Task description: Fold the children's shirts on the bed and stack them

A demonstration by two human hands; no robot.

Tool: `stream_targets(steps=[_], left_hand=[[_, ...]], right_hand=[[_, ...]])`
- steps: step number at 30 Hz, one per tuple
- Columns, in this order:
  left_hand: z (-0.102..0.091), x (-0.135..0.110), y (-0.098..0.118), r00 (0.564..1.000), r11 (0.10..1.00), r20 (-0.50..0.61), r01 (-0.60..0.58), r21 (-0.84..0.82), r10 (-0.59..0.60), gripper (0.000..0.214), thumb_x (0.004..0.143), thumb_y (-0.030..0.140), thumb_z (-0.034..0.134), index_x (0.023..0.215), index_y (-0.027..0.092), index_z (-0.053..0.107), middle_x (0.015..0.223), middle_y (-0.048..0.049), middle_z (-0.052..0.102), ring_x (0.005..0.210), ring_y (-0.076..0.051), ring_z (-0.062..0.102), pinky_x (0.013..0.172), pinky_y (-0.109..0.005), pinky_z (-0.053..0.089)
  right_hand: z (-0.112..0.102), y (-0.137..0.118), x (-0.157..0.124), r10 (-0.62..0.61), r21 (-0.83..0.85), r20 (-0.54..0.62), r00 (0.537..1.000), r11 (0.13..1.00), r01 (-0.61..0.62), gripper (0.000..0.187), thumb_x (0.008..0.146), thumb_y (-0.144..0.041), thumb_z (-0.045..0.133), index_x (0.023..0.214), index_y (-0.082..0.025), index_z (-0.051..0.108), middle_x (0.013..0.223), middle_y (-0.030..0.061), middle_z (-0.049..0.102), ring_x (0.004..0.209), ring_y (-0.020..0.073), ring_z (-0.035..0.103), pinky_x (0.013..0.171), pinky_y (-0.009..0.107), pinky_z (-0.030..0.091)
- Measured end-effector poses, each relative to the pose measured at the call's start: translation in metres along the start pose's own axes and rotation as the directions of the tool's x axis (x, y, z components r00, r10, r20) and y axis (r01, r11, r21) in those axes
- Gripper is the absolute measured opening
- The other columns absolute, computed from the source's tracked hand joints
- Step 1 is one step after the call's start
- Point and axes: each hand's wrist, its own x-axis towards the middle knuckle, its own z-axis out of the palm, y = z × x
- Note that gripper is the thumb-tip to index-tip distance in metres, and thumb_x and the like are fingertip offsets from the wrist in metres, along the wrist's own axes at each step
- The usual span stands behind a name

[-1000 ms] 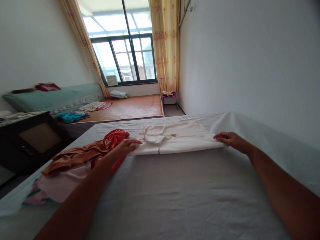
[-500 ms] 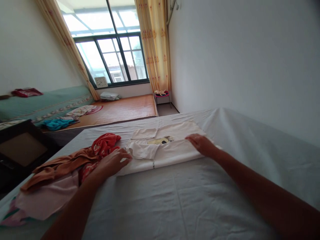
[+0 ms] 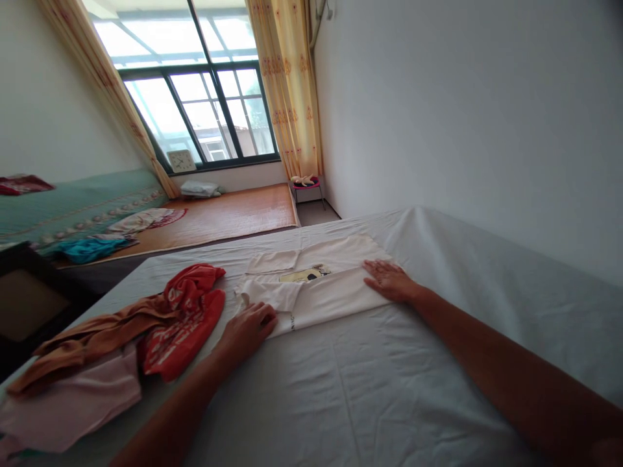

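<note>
A white T-shirt (image 3: 335, 290) with a cartoon print and small dark lettering lies partly folded on the bed, its near side turned in over the print. My right hand (image 3: 389, 281) rests palm down on the shirt's right end, fingers spread. On the near left part, beside the folded sleeve, my left hand (image 3: 250, 324) touches the fabric with its fingers loosely bent; its thumb and fingertips are partly hidden. Left of that hand lies a red garment (image 3: 182, 337) with white print, against a brown garment (image 3: 97, 331) and a pink one (image 3: 82, 402).
A pale sheet (image 3: 302, 402) covers the bed under the clothes. Beyond it is a second bed (image 3: 233, 211) with a brown mat, holding a blue cloth (image 3: 92, 248). A dark cabinet (image 3: 34, 305) stands at left, a small stool (image 3: 306, 185) by the far wall.
My left hand has moved right, from the shirt's left edge onto its near part. My right hand has flattened and spread on the cloth. The view has shifted slightly right.
</note>
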Motion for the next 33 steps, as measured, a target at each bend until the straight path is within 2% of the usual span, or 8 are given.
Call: stream_targets(steps=[6, 9, 15, 19, 22, 25, 29, 33], left_hand=[[-0.009, -0.006, -0.015, 0.996, 0.997, -0.055, 0.076, -0.020, -0.077, 0.013, 0.088, 0.028, 0.047, 0.084, 0.022, 0.058, 0.087, -0.0018, 0.061, 0.075, -0.015, 0.057, 0.066, -0.025, 0.039], [-0.012, -0.008, -0.034, 0.953, 0.977, -0.219, 0.212, -0.020, -0.212, 0.010, 0.085, 0.021, 0.047, 0.089, 0.019, 0.056, 0.090, -0.0046, 0.059, 0.076, -0.017, 0.057, 0.067, -0.027, 0.041], [-0.006, -0.010, -0.061, 0.924, 0.944, -0.202, 0.304, -0.130, -0.325, 0.056, 0.079, 0.019, 0.053, 0.133, 0.017, 0.040, 0.105, -0.0087, 0.058, 0.072, -0.016, 0.058, 0.065, -0.028, 0.044], [-0.002, -0.004, -0.067, 0.928, 0.950, -0.217, 0.278, -0.139, -0.303, 0.062, 0.082, 0.018, 0.051, 0.142, 0.023, 0.035, 0.105, -0.0070, 0.061, 0.076, -0.015, 0.060, 0.069, -0.027, 0.045], [-0.002, 0.001, -0.070, 0.940, 0.961, -0.213, 0.243, -0.129, -0.266, 0.049, 0.083, 0.018, 0.050, 0.131, 0.027, 0.052, 0.104, -0.0056, 0.064, 0.081, -0.016, 0.062, 0.073, -0.026, 0.045], [-0.006, 0.007, -0.070, 0.933, 0.947, -0.234, 0.216, -0.239, -0.272, 0.027, 0.086, 0.026, 0.049, 0.105, 0.023, 0.068, 0.090, -0.0044, 0.068, 0.074, -0.016, 0.064, 0.068, -0.025, 0.046], [-0.010, 0.017, -0.065, 0.875, 0.670, -0.164, 0.216, -0.711, -0.456, 0.034, 0.087, 0.041, 0.046, 0.101, 0.015, 0.063, 0.066, -0.0017, 0.066, 0.050, -0.012, 0.060, 0.050, -0.020, 0.042], [-0.009, 0.023, -0.059, 0.870, 0.509, -0.225, 0.035, -0.860, -0.440, 0.037, 0.080, 0.045, 0.056, 0.098, 0.013, 0.063, 0.089, -0.0060, 0.070, 0.077, -0.016, 0.065, 0.066, -0.024, 0.049]], right_hand=[[0.011, 0.045, 0.002, 0.240, -0.096, -0.182, 0.954, 0.961, -0.260, 0.051, 0.093, -0.042, 0.028, 0.138, -0.024, 0.044, 0.144, 0.0068, 0.045, 0.134, 0.0264, 0.036, 0.109, 0.049, 0.026], [0.007, 0.033, 0.000, 0.120, -0.143, -0.397, 0.910, 0.971, -0.190, 0.046, 0.090, -0.030, 0.037, 0.131, -0.017, 0.050, 0.137, 0.0136, 0.051, 0.130, 0.0302, 0.038, 0.104, 0.052, 0.030], [-0.017, -0.083, 0.005, -0.439, -0.158, -0.290, 0.850, 0.898, 0.410, 0.047, 0.085, -0.015, 0.045, 0.131, -0.023, 0.050, 0.138, 0.0065, 0.051, 0.127, 0.0255, 0.040, 0.101, 0.042, 0.034], [-0.011, -0.161, 0.026, -0.607, -0.124, -0.221, 0.763, 0.794, 0.595, 0.052, 0.083, -0.012, 0.049, 0.134, -0.023, 0.048, 0.142, 0.0057, 0.047, 0.128, 0.0252, 0.039, 0.104, 0.043, 0.030], [0.004, -0.187, 0.048, -0.579, -0.063, -0.244, 0.778, 0.810, 0.583, 0.042, 0.086, -0.015, 0.049, 0.126, -0.026, 0.057, 0.136, 0.0048, 0.054, 0.124, 0.0248, 0.043, 0.102, 0.043, 0.031], [0.018, -0.190, 0.071, -0.399, 0.120, -0.297, 0.867, 0.886, 0.449, 0.032, 0.088, -0.019, 0.048, 0.113, -0.026, 0.067, 0.112, 0.0053, 0.068, 0.110, 0.0228, 0.055, 0.094, 0.037, 0.040], [0.028, -0.176, 0.089, -0.124, 0.411, -0.319, 0.940, 0.875, 0.255, 0.032, 0.091, -0.032, 0.044, 0.105, -0.020, 0.071, 0.090, 0.0061, 0.072, 0.084, 0.0209, 0.064, 0.078, 0.031, 0.047], [0.030, -0.164, 0.090, -0.128, 0.508, -0.365, 0.922, 0.803, 0.312, 0.032, 0.088, -0.029, 0.046, 0.110, -0.024, 0.069, 0.098, 0.0048, 0.071, 0.088, 0.0201, 0.063, 0.082, 0.030, 0.048]])
